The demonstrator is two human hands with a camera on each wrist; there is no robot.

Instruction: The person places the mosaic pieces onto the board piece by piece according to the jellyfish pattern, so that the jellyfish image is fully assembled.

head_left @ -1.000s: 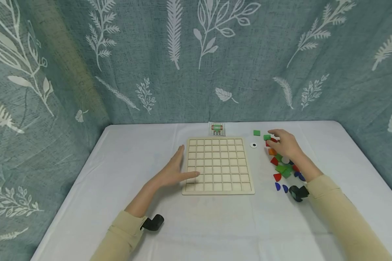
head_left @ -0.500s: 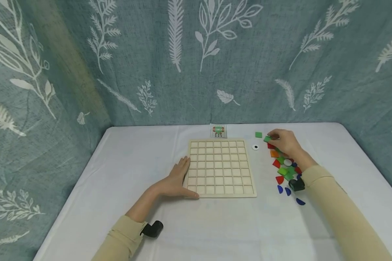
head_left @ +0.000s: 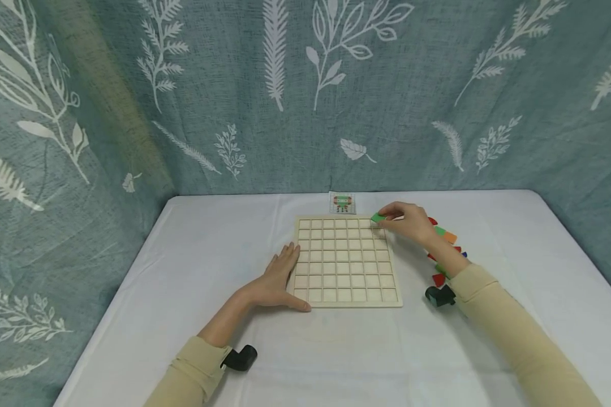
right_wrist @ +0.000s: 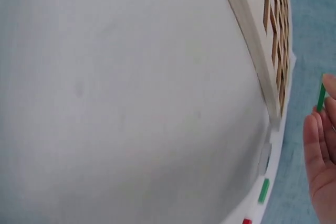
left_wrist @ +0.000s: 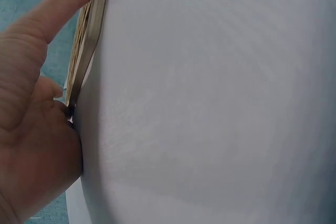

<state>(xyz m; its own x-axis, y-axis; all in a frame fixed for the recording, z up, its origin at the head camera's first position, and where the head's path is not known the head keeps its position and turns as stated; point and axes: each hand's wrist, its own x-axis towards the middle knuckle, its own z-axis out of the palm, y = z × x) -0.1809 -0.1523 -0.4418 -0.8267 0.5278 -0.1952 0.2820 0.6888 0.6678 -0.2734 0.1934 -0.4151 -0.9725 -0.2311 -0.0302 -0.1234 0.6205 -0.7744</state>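
Head view gives us a blue-green cloth (head_left: 295,147) with white leaf patterns, hanging beyond the fingers of both hands and continuing to their left and right. Beneath the fingers we see a table (head_left: 361,362) under a white, lightly creased covering. Tan sleeves (head_left: 524,333) run back toward us from each wrist. Between the left and right fingers lies a pale gridded board (head_left: 347,265). Along its left side rests the left hand (head_left: 274,282), fingers straight and thumb spread wide from them, the thumb tip at the near left corner. The right hand (head_left: 409,223) has its fingers and thumb drawn narrow in a pinch. Beyond the board, to the left of the right fingertips, we find a small printed card (head_left: 342,203). To the right of those fingers, partly hidden by the forearm, lie loose pieces, among them an orange piece (head_left: 450,238) and a red piece (head_left: 439,280). Between the right thumb and fingers we make out the green tile (head_left: 377,217), over the board's far right corner; right wrist view shows us a gap between tile and board.

Half a second ago we saw the right fingers pinching this tile beside the loose pieces; now they have carried it left. The left hand lies as it did then.
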